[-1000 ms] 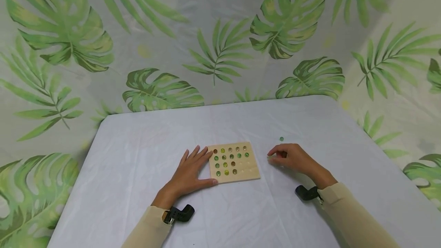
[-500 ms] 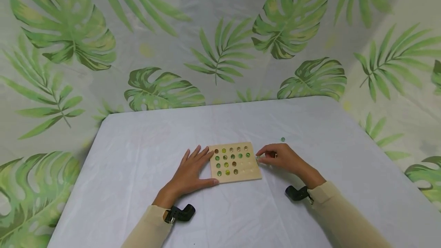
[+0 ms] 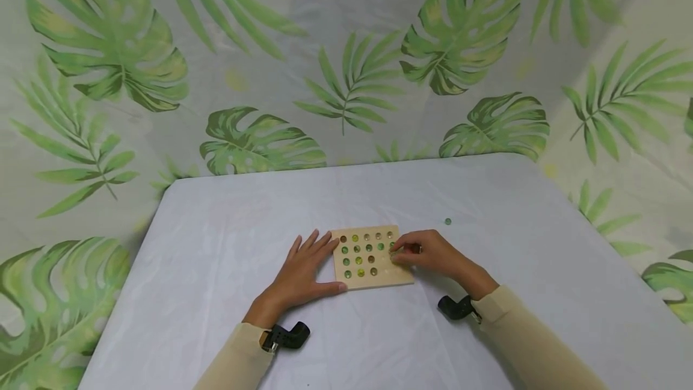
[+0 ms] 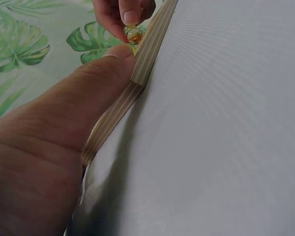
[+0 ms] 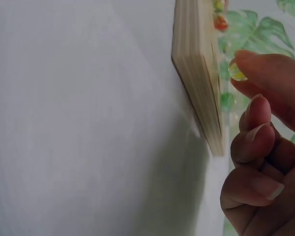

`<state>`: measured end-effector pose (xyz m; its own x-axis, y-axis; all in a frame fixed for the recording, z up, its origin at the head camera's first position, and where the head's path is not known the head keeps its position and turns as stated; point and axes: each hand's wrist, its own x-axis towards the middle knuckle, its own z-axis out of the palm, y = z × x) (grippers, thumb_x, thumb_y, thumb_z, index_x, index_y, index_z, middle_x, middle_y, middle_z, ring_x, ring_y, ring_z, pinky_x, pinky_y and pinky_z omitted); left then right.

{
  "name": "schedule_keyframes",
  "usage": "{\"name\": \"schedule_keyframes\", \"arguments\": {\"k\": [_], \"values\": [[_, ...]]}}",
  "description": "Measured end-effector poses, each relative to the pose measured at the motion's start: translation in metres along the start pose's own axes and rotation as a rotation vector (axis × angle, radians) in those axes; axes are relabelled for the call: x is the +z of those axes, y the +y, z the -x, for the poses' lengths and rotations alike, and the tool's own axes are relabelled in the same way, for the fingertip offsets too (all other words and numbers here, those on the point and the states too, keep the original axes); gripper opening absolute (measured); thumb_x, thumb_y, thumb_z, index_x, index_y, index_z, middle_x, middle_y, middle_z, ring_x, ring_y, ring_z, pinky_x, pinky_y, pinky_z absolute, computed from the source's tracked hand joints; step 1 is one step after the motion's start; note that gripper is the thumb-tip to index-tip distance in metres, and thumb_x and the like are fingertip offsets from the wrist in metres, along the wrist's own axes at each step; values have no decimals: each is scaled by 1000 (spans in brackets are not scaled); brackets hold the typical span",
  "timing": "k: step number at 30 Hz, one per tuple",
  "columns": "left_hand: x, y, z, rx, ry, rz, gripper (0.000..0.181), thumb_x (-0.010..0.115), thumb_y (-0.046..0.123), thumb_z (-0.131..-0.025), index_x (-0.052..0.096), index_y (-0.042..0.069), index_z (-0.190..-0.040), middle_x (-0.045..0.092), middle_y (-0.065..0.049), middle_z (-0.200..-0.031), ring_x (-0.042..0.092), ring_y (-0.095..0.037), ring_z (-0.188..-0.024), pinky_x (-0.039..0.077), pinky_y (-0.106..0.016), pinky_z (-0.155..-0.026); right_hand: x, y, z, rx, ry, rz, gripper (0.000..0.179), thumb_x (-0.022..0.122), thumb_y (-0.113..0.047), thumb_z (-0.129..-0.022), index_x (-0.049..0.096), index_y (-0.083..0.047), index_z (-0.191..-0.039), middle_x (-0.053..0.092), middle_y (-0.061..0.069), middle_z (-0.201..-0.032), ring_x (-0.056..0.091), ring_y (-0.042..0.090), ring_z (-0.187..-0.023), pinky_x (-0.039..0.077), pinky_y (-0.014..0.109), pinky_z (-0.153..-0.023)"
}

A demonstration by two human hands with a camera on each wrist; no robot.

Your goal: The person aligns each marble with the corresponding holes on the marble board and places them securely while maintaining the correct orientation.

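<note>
My left hand (image 3: 303,271) lies with spread, straight fingers against the left side of a light wooden board (image 3: 397,277). In the left wrist view its thumb (image 4: 96,81) touches the board's near corner. Glass marbles (image 3: 359,260), green, yellow, brown and pale, sit in rows of round hollows on the board. My right hand (image 3: 435,253) is over the board's right part, pinching a clear marble with a yellow swirl (image 5: 237,72) between thumb and index finger. The other fingers are curled toward the palm. The marble is held just above the board's top face.
One loose green marble (image 3: 447,221) lies on the white tablecloth (image 3: 243,215), behind and right of the board. A leaf-patterned curtain (image 3: 346,77) rises behind the table. Black wrist cameras (image 3: 292,334) are strapped on both arms.
My right hand has moved left from the tablecloth to over the board, still pinching the marble. My left hand keeps its place at the board's left side.
</note>
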<state>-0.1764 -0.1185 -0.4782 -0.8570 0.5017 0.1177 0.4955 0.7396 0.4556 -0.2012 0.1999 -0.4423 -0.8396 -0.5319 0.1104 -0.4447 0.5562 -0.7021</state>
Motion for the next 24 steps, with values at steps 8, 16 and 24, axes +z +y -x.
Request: {"name": "schedule_keyframes", "arguments": {"k": [8,16,24], "values": [[-1,0,0,4,4,-1,97,59,75,-76,32,23,-152,24,1,-159,11,-24,-148,1,-49,-118,7,-5,-6,-5,-43,12,17,75,-25,-85,75,-16,-100,64,-11,-79,51,6,-64,46,22,-57],[0,2,1,1,10,0,96,60,74,-76,33,23,-152,25,1,-158,12,-24,-148,2,-50,-117,10,-8,-10,2,-69,41,16,73,-27,-87,76,-17,-99,66,-11,-86,51,6,-67,46,22,-59],[1,1,0,-2,-2,-7,97,59,76,-76,31,24,-153,23,2,-159,9,-23,-148,0,-48,-118,12,-12,-13,41,-65,66,16,73,-26,-87,75,-16,-100,63,-13,-75,50,7,-65,44,22,-57]]}}
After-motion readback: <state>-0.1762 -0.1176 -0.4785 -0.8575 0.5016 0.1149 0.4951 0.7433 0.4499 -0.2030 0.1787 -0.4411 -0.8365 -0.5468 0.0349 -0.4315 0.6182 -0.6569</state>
